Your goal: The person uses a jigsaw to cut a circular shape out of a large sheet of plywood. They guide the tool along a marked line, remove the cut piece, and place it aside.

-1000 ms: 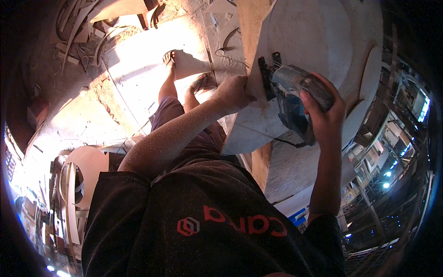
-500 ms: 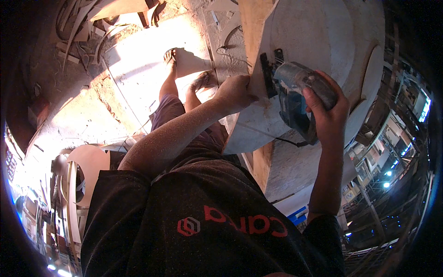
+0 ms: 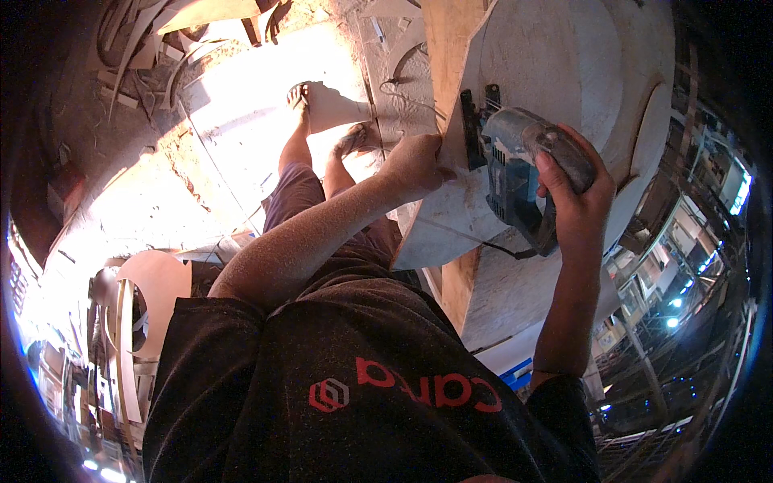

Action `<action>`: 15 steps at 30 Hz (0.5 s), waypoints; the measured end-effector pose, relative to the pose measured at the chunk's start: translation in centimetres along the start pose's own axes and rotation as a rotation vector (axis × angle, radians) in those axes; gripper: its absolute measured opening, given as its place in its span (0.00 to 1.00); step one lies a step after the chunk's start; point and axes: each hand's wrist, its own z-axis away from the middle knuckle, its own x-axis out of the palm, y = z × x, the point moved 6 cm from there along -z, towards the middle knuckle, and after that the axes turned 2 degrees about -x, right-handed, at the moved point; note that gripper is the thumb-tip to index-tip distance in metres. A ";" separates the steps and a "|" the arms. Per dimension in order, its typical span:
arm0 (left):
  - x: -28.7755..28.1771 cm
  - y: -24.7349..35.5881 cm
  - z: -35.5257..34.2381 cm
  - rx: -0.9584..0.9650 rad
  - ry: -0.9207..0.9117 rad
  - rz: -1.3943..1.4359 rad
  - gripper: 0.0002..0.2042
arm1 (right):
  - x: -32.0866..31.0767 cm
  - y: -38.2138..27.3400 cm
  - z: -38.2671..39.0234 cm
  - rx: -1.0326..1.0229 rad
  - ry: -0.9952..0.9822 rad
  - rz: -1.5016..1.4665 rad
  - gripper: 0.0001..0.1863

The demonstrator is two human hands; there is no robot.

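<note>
A dusty blue-and-black jigsaw (image 3: 509,173) rests on a large pale plywood board (image 3: 555,72), its base plate against the surface near the left edge. Wrapped round its top handle are the fingers of my right hand (image 3: 584,185). Where the blade meets the wood is hidden by the tool. My left hand (image 3: 415,165) is closed at the board's left edge, its fingers gripping the rim; part of them is out of sight. A dark cord (image 3: 503,248) runs from the rear of the jigsaw across the board.
Curved wood offcuts (image 3: 145,56) lie piled on the dusty floor at the far left. A pale panel with a round cutout (image 3: 157,298) leans at the left. More plywood (image 3: 507,298) lies under the board. A cable (image 3: 394,88) trails beside the far board edge.
The jigsaw and my right hand have shifted slightly to the right. My left hand and the board's edge also sit a little further right in the picture. Both grips stay the same.
</note>
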 end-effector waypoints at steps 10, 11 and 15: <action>0.1 -0.1 -0.1 -0.026 -0.037 -0.045 0.21 | 0.4 -0.6 -0.3 -0.006 0.005 0.021 0.27; 0.0 0.0 -0.1 -0.022 -0.025 -0.027 0.21 | 0.4 -0.7 -0.3 -0.011 0.004 0.035 0.27; 0.1 -0.2 -0.1 -0.017 -0.003 0.014 0.21 | 0.5 -1.0 -0.4 -0.006 0.012 0.048 0.27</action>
